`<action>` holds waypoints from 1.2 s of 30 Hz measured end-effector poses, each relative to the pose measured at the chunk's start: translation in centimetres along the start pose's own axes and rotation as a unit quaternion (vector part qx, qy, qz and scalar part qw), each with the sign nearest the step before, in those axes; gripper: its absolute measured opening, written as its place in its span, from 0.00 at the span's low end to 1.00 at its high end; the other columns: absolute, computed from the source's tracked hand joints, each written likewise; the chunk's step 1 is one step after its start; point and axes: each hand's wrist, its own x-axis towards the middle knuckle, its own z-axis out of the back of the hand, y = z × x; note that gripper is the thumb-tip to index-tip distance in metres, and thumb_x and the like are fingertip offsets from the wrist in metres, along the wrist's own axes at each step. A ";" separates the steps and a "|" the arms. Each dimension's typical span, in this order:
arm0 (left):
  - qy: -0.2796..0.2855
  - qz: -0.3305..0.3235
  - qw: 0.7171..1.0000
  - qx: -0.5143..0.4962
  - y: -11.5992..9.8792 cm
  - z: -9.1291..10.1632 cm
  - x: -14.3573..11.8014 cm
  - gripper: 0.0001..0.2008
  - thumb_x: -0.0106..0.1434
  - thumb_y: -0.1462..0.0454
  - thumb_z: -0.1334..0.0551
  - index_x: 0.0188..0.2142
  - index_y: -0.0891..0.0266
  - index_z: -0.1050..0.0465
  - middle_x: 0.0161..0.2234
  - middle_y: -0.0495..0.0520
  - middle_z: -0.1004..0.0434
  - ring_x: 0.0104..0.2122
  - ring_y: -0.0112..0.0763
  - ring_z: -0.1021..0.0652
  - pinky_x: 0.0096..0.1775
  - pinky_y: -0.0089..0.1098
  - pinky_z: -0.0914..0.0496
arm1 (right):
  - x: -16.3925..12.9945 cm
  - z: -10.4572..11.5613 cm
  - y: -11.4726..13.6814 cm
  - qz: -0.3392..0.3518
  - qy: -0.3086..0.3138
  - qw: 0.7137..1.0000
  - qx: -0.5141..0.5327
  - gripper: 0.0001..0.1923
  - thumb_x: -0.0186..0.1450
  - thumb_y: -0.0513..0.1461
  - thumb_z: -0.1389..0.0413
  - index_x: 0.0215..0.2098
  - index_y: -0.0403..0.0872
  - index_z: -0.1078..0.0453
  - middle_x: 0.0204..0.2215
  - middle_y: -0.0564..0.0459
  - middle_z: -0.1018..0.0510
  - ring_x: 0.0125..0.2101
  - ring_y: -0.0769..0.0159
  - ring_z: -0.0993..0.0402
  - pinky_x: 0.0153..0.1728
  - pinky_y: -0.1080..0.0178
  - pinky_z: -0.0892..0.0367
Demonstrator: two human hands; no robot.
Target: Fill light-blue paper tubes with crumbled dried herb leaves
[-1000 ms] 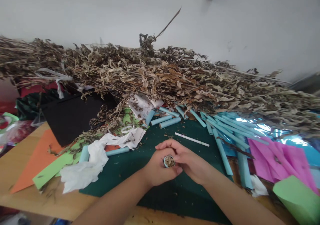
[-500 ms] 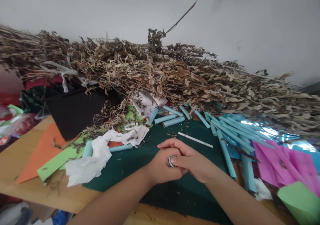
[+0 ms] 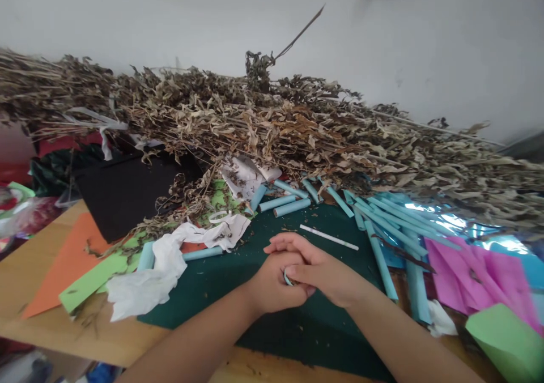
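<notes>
While both hands clasp a blue tube over the green mat, left hand gripping it, right hand closed over its top, packing seems underway; steady pressure comes next.

Single head cam, worn, looks forward and down over table. Close on both hands at bottom centre of frame, forearms entering from lower edge. Dried leaf pile mid-distance, white wall behind. No second view.
</notes>
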 end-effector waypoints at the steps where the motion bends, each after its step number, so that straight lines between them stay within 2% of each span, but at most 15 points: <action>1: 0.006 0.011 1.000 0.000 -0.1 0.1 -0.1 0.08 0.43 0.68 0.43 0.16 0.65 0.44 0.15 0.44 0.44 0.16 0.18 0.41 0.18 0.22 0.45 | 0.0 0.5 -0.1 0.005 0.013 1.000 0.021 0.22 0.56 0.44 0.51 0.48 0.49 0.45 0.45 0.48 0.36 0.45 0.64 0.39 0.43 0.60 0.42; 3: 0.018 0.020 1.000 0.012 -0.2 0.2 -0.2 0.08 0.44 0.66 0.42 0.16 0.65 0.43 0.14 0.44 0.44 0.16 0.18 0.42 0.18 0.22 0.46 | 0.0 1.8 0.0 0.006 0.016 1.000 0.009 0.23 0.60 0.49 0.58 0.51 0.51 0.48 0.45 0.47 0.35 0.44 0.62 0.38 0.43 0.57 0.42; 5: 0.025 0.021 0.999 0.032 -0.2 0.4 -0.3 0.08 0.45 0.65 0.41 0.17 0.65 0.41 0.15 0.45 0.43 0.16 0.19 0.41 0.19 0.23 0.45 | -0.1 3.4 0.3 -0.003 -0.053 0.990 -0.134 0.23 0.60 0.50 0.61 0.50 0.51 0.46 0.45 0.47 0.34 0.44 0.60 0.38 0.43 0.55 0.43; 6: 0.027 0.019 0.999 0.039 -0.2 0.4 -0.3 0.08 0.45 0.65 0.41 0.18 0.65 0.41 0.15 0.45 0.41 0.16 0.19 0.40 0.20 0.23 0.44 | -0.1 4.2 0.4 -0.011 -0.118 0.961 -0.251 0.21 0.60 0.50 0.60 0.48 0.51 0.43 0.45 0.48 0.35 0.45 0.58 0.40 0.44 0.53 0.45; 8: 0.028 0.013 0.999 0.043 -0.1 0.4 -0.3 0.08 0.46 0.65 0.41 0.18 0.66 0.40 0.16 0.46 0.40 0.17 0.19 0.39 0.21 0.23 0.43 | 0.1 5.6 0.1 -0.029 -0.248 0.840 -0.482 0.17 0.59 0.48 0.56 0.43 0.50 0.38 0.46 0.48 0.36 0.48 0.54 0.45 0.47 0.47 0.53; 10: 0.025 0.006 0.999 0.044 0.0 0.4 -0.3 0.08 0.46 0.65 0.41 0.18 0.65 0.40 0.15 0.46 0.41 0.17 0.20 0.39 0.21 0.23 0.43 | 0.4 6.7 -0.9 -0.045 -0.316 0.733 -0.601 0.14 0.58 0.46 0.53 0.37 0.49 0.35 0.47 0.48 0.37 0.49 0.50 0.49 0.47 0.40 0.63; 12: 0.018 0.002 0.999 0.049 0.1 0.4 -0.3 0.08 0.46 0.65 0.41 0.18 0.65 0.40 0.15 0.46 0.41 0.17 0.20 0.39 0.21 0.23 0.43 | 0.8 7.3 -2.3 -0.048 -0.330 0.709 -0.621 0.11 0.56 0.45 0.51 0.32 0.48 0.34 0.45 0.47 0.36 0.48 0.48 0.49 0.44 0.36 0.68; 14: 0.018 -0.001 0.999 0.050 0.2 0.4 -0.3 0.08 0.46 0.65 0.41 0.18 0.65 0.40 0.15 0.46 0.41 0.17 0.20 0.39 0.20 0.24 0.43 | 1.2 7.6 -3.4 -0.037 -0.332 0.726 -0.601 0.07 0.55 0.42 0.49 0.28 0.46 0.34 0.43 0.46 0.34 0.47 0.47 0.47 0.43 0.35 0.66; 17: 0.020 -0.008 0.999 0.045 0.3 0.4 -0.4 0.09 0.47 0.64 0.41 0.18 0.65 0.40 0.14 0.46 0.41 0.16 0.20 0.39 0.20 0.23 0.43 | 1.3 7.8 -3.4 0.007 -0.344 0.761 -0.550 0.06 0.57 0.40 0.52 0.25 0.47 0.37 0.34 0.46 0.31 0.40 0.53 0.39 0.42 0.41 0.52; 20: 0.021 -0.013 0.999 0.047 0.3 0.4 -0.5 0.09 0.46 0.64 0.40 0.18 0.66 0.40 0.14 0.45 0.42 0.16 0.19 0.40 0.19 0.23 0.44 | 0.7 6.9 -0.8 0.088 -0.374 0.796 -0.468 0.09 0.61 0.43 0.60 0.30 0.49 0.41 0.26 0.51 0.33 0.31 0.63 0.36 0.34 0.54 0.40; 23: 0.023 0.000 0.999 0.038 0.3 0.4 -0.5 0.09 0.46 0.64 0.40 0.18 0.66 0.40 0.14 0.45 0.43 0.15 0.18 0.41 0.18 0.22 0.45 | -0.7 4.2 3.2 0.221 -0.424 0.816 -0.326 0.14 0.64 0.41 0.74 0.35 0.53 0.49 0.22 0.57 0.43 0.22 0.69 0.40 0.25 0.64 0.39; 24: 0.023 0.003 0.999 0.034 0.4 0.4 -0.5 0.09 0.46 0.64 0.40 0.18 0.66 0.40 0.14 0.45 0.43 0.15 0.18 0.41 0.18 0.22 0.45 | -1.3 3.1 4.5 0.302 -0.398 0.854 -0.145 0.09 0.64 0.43 0.67 0.32 0.53 0.48 0.19 0.59 0.47 0.18 0.71 0.45 0.21 0.67 0.43; 26: 0.022 0.003 0.999 0.032 0.4 0.5 -0.5 0.08 0.45 0.64 0.40 0.18 0.66 0.40 0.14 0.45 0.43 0.15 0.18 0.41 0.18 0.22 0.44 | -2.2 0.6 6.3 0.336 -0.282 0.896 0.072 0.12 0.61 0.48 0.57 0.25 0.50 0.46 0.15 0.61 0.51 0.14 0.74 0.54 0.15 0.70 0.52; 30: 0.020 -0.003 0.999 0.031 0.7 0.4 -0.5 0.08 0.45 0.65 0.40 0.19 0.66 0.39 0.15 0.44 0.43 0.16 0.17 0.42 0.19 0.21 0.45 | -2.1 -2.9 6.7 0.314 -0.103 0.937 0.115 0.28 0.54 0.59 0.58 0.15 0.45 0.52 0.10 0.60 0.55 0.12 0.75 0.57 0.14 0.68 0.54; 36: 0.010 0.019 0.999 0.024 0.9 0.3 -0.4 0.08 0.43 0.65 0.39 0.19 0.67 0.38 0.15 0.43 0.44 0.17 0.17 0.42 0.19 0.21 0.45 | -1.1 -3.4 5.6 0.267 -0.082 0.957 0.078 0.30 0.51 0.62 0.57 0.13 0.45 0.54 0.10 0.59 0.53 0.13 0.73 0.53 0.15 0.67 0.52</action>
